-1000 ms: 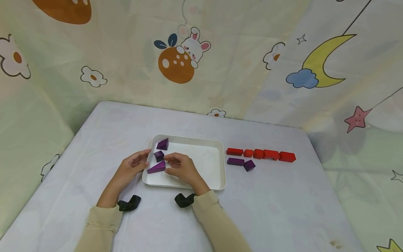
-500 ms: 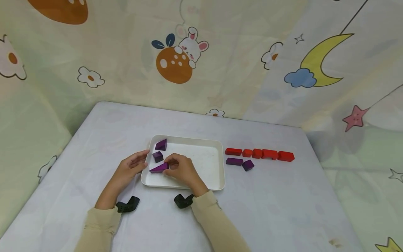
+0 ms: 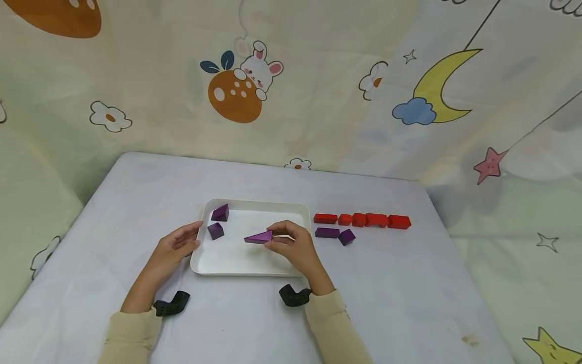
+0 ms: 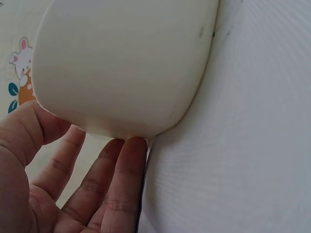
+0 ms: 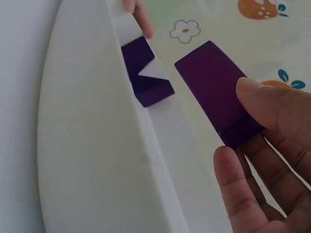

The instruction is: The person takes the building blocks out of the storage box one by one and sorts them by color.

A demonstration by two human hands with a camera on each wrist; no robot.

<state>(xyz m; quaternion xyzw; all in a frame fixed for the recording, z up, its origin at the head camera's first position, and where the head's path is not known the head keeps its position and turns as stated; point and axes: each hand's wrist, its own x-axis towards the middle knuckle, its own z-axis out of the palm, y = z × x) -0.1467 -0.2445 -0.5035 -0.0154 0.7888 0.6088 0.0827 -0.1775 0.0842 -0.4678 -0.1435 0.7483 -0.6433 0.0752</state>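
Observation:
My right hand (image 3: pixel 295 247) pinches a purple wedge block (image 3: pixel 258 237) by its thick end, above the middle of the white tray (image 3: pixel 241 263). In the right wrist view, the thumb and fingertips hold the wedge block (image 5: pixel 211 90) on opposite sides. At the tray's left end, the fingertips of my left hand (image 3: pixel 175 245) rest against the outer wall, the fingers fairly straight. The left wrist view has them touching the tray's wall (image 4: pixel 126 73). Two purple blocks lie inside the tray on the left: a triangular one (image 3: pixel 221 213) and a smaller one (image 3: pixel 215 231).
Right of the tray, several red blocks (image 3: pixel 359 220) form a row on the white table. In front of that row lie a purple bar (image 3: pixel 327 232) and a purple cube (image 3: pixel 347 237). A patterned curtain (image 3: pixel 332 101) hangs behind the table.
The right hand has taken hold of the wedge block and carried it right, away from the two other purple blocks. The left hand stays at the tray's end. The head view has shifted slightly.

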